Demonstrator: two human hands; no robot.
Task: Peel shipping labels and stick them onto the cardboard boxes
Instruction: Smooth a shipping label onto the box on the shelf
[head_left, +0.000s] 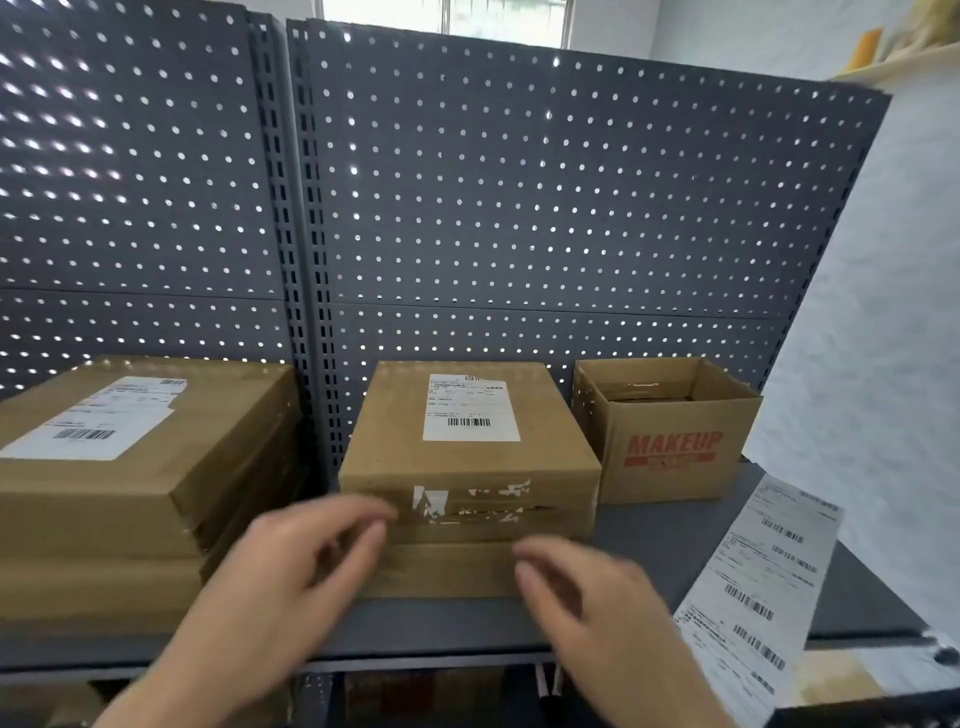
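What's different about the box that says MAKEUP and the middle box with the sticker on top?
The MAKEUP box is open on top; the middle box is closed. The middle box wears a white shipping label; the MAKEUP box shows red printing and no label. The middle box is flatter than the MAKEUP box. Both are brown cardboard on the grey shelf.

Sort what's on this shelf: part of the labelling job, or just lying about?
Job: middle labelled box, left labelled box stack, strip of shipping labels.
Lying about: open MAKEUP box (unsealed, no label visible), pegboard.
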